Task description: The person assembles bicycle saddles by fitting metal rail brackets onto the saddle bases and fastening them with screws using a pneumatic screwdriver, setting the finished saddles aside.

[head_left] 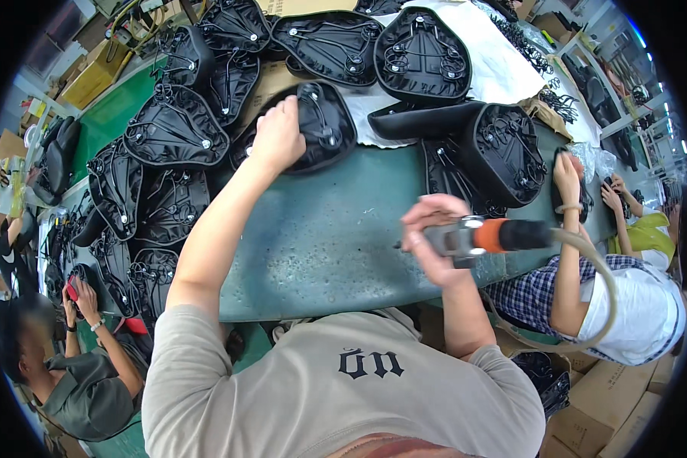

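Note:
My left hand (280, 136) is closed over the underside of a black saddle (337, 122) that lies upside down near the far side of the green table; the fingertips are partly hidden against it. Metal fittings show on that saddle's underside. My right hand (437, 238) grips an air tool (490, 234) with a grey metal body, an orange band and a black end. It is held above the table, to the right of the middle, slightly blurred. A pale hose (607, 298) runs from its black end and curves down to the right.
Upturned saddles with wire springs crowd the left (177, 126) and the far side (422, 55). More saddles (509, 155) stand at the right. Co-workers sit at the left (84, 382) and right (633, 309); one right-hand co-worker's hand (567, 179) is near these saddles. Cardboard boxes (614, 389) lie lower right.

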The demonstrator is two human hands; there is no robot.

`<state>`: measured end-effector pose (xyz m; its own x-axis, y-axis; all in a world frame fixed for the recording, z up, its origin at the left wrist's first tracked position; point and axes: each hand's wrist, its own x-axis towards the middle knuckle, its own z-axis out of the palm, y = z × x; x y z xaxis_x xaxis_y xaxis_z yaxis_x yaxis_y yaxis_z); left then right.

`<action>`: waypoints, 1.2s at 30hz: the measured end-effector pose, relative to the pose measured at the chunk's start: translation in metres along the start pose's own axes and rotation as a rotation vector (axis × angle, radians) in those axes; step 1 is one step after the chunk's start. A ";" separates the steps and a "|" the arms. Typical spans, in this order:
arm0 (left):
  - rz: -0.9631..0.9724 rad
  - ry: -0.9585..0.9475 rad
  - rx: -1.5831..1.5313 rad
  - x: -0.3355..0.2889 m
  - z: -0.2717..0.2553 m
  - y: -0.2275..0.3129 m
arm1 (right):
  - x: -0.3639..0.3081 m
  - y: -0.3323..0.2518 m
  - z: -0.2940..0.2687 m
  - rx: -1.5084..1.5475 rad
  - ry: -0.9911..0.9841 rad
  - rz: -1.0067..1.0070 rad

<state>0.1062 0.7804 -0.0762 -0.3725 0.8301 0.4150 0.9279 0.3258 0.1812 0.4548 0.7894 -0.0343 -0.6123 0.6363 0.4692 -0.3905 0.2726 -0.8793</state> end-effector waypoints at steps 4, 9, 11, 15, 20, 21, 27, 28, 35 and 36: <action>0.567 -0.204 -0.382 -0.056 -0.058 0.041 | 0.006 -0.031 -0.029 0.031 0.165 -0.074; 0.908 -0.329 -0.644 -0.138 -0.066 0.070 | 0.039 -0.036 -0.020 0.248 0.086 -0.145; 0.830 -0.329 -0.663 -0.155 -0.061 0.068 | 0.050 -0.032 -0.004 0.244 0.008 -0.151; 0.739 -0.252 -0.703 -0.167 -0.054 0.061 | 0.075 -0.017 0.044 0.337 -0.075 -0.047; 0.701 -0.234 -0.730 -0.171 -0.053 0.056 | 0.097 0.022 0.092 0.254 -0.094 -0.019; 0.700 -0.221 -0.740 -0.173 -0.052 0.055 | 0.100 0.028 0.097 0.222 -0.126 -0.016; 0.673 -0.185 -0.780 -0.178 -0.048 0.049 | 0.102 0.047 0.116 0.082 -0.201 0.042; 0.680 -0.174 -0.780 -0.179 -0.048 0.049 | 0.103 0.048 0.118 0.074 -0.214 0.044; 0.701 -0.197 -0.793 -0.173 -0.045 0.049 | 0.118 0.054 0.121 0.034 -0.131 0.101; 0.691 -0.218 -0.781 -0.174 -0.047 0.050 | 0.116 0.053 0.119 0.082 -0.147 0.130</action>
<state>0.2169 0.6309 -0.0973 0.3135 0.8122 0.4920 0.6409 -0.5633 0.5214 0.2816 0.7921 -0.0171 -0.7522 0.5489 0.3644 -0.3525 0.1320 -0.9265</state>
